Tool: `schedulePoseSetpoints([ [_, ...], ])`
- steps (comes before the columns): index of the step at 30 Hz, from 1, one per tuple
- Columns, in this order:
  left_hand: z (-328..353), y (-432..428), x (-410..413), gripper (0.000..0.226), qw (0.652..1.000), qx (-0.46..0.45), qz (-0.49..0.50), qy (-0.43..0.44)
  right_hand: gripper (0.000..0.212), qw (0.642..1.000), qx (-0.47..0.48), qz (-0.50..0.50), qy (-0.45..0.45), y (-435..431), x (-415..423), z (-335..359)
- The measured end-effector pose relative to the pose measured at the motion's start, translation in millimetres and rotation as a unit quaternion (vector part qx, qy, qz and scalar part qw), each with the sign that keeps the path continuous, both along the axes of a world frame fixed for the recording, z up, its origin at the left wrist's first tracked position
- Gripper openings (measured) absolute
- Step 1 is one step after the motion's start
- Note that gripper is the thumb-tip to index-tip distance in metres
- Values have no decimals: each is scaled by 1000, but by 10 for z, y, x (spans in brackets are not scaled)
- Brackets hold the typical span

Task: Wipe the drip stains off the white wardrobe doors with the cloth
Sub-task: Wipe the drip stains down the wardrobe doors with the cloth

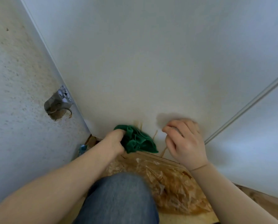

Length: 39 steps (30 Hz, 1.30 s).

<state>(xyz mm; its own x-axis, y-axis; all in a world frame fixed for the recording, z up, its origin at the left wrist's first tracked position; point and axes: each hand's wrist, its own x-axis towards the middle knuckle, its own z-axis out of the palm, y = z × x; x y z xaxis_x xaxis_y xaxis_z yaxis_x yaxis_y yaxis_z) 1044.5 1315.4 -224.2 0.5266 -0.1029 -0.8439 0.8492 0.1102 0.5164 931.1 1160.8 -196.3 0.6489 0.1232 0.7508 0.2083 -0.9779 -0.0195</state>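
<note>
The green cloth (138, 140) sits bunched against the bottom edge of the white wardrobe door (151, 62), grasped in the left grip (114, 139), covering part of the brown drip stains (155, 135). The streaks still showing run just right of it, down to the door's foot. To clear them, press a flatter fold against the panel and wipe along each streak to the bottom edge, turning to a clean face so the brown does not smear. The right grip (185, 139) is loosely curled near the door; whether it holds anything I cannot tell. A plastic sheet (167, 178) covers the floor below.
</note>
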Motion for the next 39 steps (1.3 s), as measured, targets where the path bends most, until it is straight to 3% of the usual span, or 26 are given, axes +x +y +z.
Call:
schedulePoseSetpoints([
  [4,440,-136,-34,28,998,-32,10,-53,21,999,17,-31,0,-25,-90,88],
  [8,31,-203,99,31,998,15,37,-44,26,996,63,-36,53,-37,-136,106],
  [10,-76,-177,36,32,999,49,5,-16,27,988,99,-40,115,-27,-170,82],
  [15,144,-140,-113,34,1000,7,18,3,27,924,250,-69,281,-75,-181,-22],
  [19,207,-75,-111,32,998,-64,10,-18,19,889,321,-114,305,-75,-175,29],
  [21,-13,-72,-70,37,998,-39,10,-39,19,866,354,-123,332,-64,-145,70],
  [23,-112,-127,-87,51,999,-3,25,-48,20,829,390,-125,380,-53,-127,89],
  [25,-141,-161,-114,54,997,34,45,-49,17,760,448,-117,455,-10,-138,84],
  [27,-78,-221,-183,47,998,21,42,-41,18,638,542,-122,533,16,-156,62],
  [29,96,-251,-298,31,999,-7,5,-40,38,520,620,-109,577,36,-168,56],
  [31,270,-275,-402,20,995,-61,-32,-67,44,437,705,-56,556,51,-142,52],
  [34,386,-345,-489,24,990,-81,-34,-107,28,394,802,-12,448,89,-60,71],
  [36,251,-414,-445,40,992,-67,-19,-107,22,405,813,-39,417,118,-2,6],
  [39,-201,-416,-279,75,998,-45,-2,-38,27,409,800,-107,425,232,53,-108],
])
